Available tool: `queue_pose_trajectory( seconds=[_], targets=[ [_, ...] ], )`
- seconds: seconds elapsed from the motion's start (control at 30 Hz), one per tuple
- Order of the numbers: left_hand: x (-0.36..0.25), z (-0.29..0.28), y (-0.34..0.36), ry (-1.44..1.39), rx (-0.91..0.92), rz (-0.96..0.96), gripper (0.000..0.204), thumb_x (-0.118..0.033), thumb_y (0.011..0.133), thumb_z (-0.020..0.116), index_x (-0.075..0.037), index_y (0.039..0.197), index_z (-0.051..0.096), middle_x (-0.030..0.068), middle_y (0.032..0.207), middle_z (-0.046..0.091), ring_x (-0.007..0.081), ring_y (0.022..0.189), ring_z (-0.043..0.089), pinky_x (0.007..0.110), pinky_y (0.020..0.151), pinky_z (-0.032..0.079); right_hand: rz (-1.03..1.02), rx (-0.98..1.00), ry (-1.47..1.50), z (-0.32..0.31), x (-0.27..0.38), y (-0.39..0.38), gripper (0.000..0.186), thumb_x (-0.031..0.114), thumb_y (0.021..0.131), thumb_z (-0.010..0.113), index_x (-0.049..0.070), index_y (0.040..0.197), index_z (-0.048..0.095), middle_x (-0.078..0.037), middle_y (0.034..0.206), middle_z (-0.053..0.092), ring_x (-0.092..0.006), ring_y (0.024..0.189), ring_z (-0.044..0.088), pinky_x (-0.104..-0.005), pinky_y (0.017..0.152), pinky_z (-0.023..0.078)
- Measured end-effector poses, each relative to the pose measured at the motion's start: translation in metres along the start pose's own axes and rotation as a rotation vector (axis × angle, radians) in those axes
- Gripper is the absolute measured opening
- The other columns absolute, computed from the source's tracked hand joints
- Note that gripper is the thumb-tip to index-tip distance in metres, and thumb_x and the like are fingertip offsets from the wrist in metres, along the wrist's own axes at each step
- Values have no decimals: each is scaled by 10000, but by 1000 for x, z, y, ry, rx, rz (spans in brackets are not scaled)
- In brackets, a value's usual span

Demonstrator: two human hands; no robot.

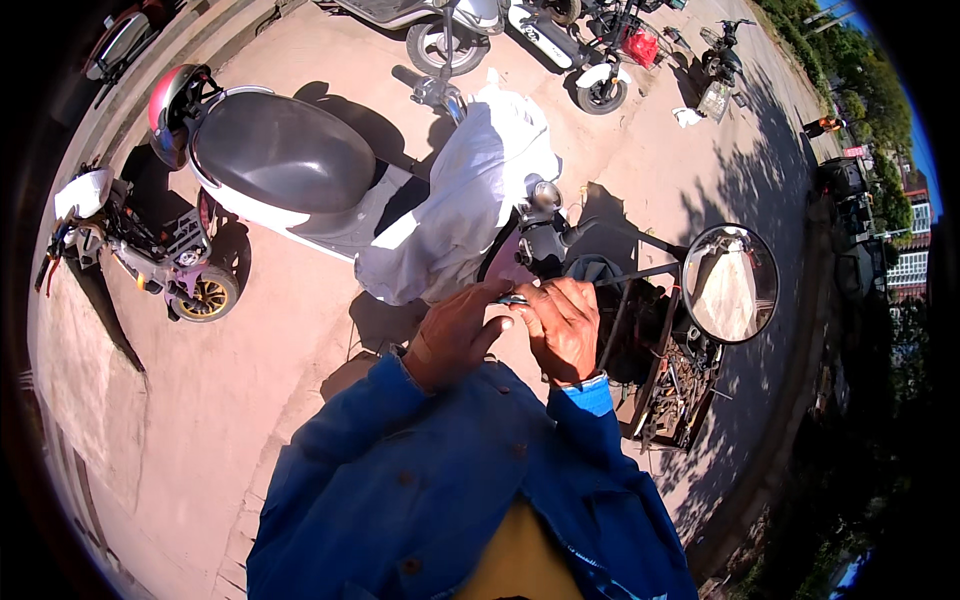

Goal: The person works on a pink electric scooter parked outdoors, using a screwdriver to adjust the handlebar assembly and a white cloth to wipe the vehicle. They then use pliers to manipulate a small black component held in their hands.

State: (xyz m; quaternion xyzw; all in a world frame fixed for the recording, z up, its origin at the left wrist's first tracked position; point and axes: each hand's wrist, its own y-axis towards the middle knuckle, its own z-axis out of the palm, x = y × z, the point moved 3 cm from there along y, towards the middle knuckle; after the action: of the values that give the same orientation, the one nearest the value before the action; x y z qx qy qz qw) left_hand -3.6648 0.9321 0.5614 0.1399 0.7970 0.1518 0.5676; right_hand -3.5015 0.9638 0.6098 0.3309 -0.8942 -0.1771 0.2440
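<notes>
My left hand [452,338] and my right hand [563,328] meet in front of my chest, beside the scooter's handlebar. Between their fingertips is a small dark, shiny piece [513,298], too covered to name. My right fingers are curled and pinch it. The left fingertips close on its other side, with the left thumb standing apart. Just beyond the hands is the handlebar end [541,243] with its round chrome-rimmed part. A white cloth [480,170] drapes over the front of the scooter, whose black seat [285,155] lies to the left.
A round mirror [728,283] on a dark stalk stands right of my hands. Below it is an open box of tools and metal parts [675,390]. A red helmet [175,110] hangs behind the seat. A partly stripped bike [180,255] stands left, and several scooters [545,40] are parked beyond.
</notes>
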Motion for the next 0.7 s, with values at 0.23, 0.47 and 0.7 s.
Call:
queue_pose_trajectory(
  seconds=[0.23,0.47,0.7],
  targets=[
    [71,29,10,-230,-117,-317,291,-42,994,600,-47,1284,626,142,1004,742,219,952,731,327,829,552,332,-205,270,1,-11,-11,453,273,940,737,3,1287,629,-120,1026,677,-259,940,629,-378,867,506],
    [100,49,42,-313,-135,-420,253,-122,1023,594,-15,1246,649,131,1030,742,179,964,700,306,858,536,456,-284,381,4,-22,-21,328,177,966,708,-5,1234,658,-122,955,670,-216,874,650,-341,828,530],
    [118,66,38,-354,-263,-351,219,-120,1004,638,1,1179,690,121,1038,748,169,959,697,299,859,541,485,-290,386,5,-20,-23,288,162,966,702,-1,1202,675,-129,949,681,-219,862,656,-337,820,531]
  ],
)
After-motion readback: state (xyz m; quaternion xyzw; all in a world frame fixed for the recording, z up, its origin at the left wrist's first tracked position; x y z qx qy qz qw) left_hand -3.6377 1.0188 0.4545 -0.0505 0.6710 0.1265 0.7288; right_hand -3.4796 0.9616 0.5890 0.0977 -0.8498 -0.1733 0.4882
